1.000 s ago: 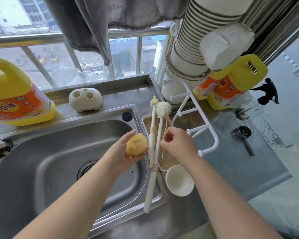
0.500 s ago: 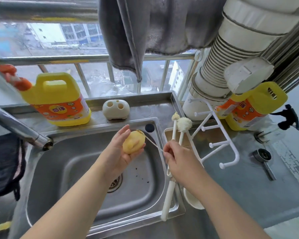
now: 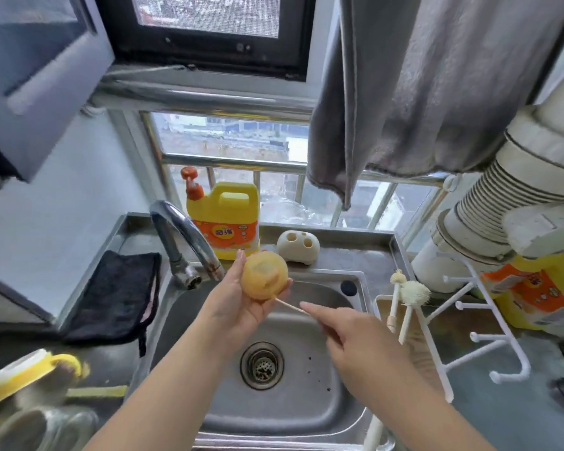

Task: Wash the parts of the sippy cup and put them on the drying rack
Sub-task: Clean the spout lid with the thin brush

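Note:
My left hand (image 3: pixel 238 304) holds a round yellow sippy cup lid (image 3: pixel 263 277) above the steel sink (image 3: pixel 310 382), just right of the tap (image 3: pixel 189 242). My right hand (image 3: pixel 355 340) pinches a thin straw brush (image 3: pixel 288 306) whose far end goes into the lid's underside. A white drying rack (image 3: pixel 489 340) with pegs stands on the counter at the right. Two white bottle brushes (image 3: pixel 407 297) lean by the rack. At the bottom left lies a clear cup with a yellow handled collar (image 3: pixel 30 379), blurred.
A yellow detergent jug (image 3: pixel 225 222) and a white holed holder (image 3: pixel 298 247) stand behind the sink. A black cloth (image 3: pixel 114 294) lies on the left counter. Another yellow jug (image 3: pixel 534 294) and a ribbed white duct (image 3: pixel 502 203) are at the right. A grey towel (image 3: pixel 420 86) hangs overhead.
My left hand lifted the lid up toward the tap. My right hand drew the thin brush from beside the rack over the sink, its tip now in the lid. The view tilted up and left.

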